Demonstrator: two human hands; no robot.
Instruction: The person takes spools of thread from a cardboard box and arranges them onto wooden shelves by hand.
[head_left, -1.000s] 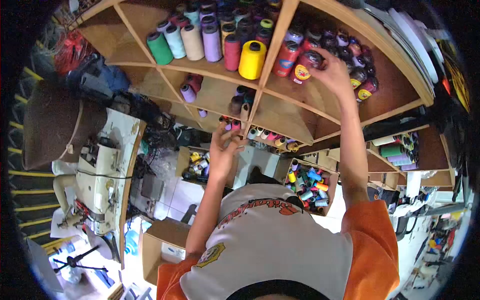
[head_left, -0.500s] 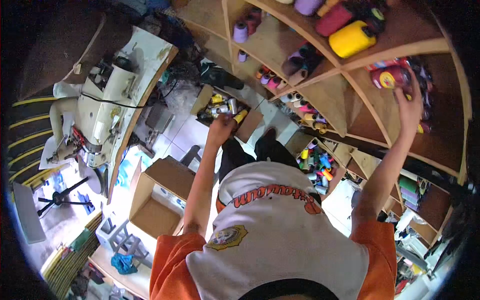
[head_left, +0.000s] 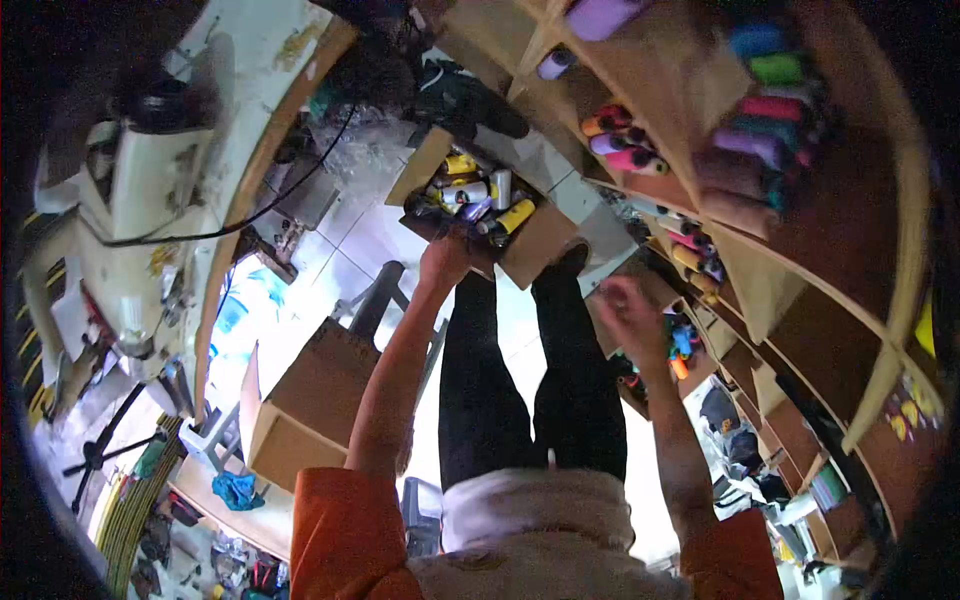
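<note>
My left hand [head_left: 445,262] is at the near edge of an open cardboard box [head_left: 423,168] on the floor. Its fingers point into the box and are too dark to make out. Inside the box lie yellow, silver and dark thread spools, among them a yellow spool [head_left: 515,216]. My right hand [head_left: 630,305] hangs above a second box, whose colourful spools [head_left: 683,345] show beyond it. That hand is blurred, its fingers look curled, and whether it holds anything cannot be made out.
Wooden shelves [head_left: 800,290] with thread cones fill the right side. A sewing machine [head_left: 150,230] stands on a worktable [head_left: 262,100] at the left. A cardboard carton [head_left: 318,385] and a blue stool [head_left: 205,440] are at lower left.
The view has tipped down toward the floor. My right hand has left the red spool on the shelf and come down. My left hand has moved down to the box of spools.
</note>
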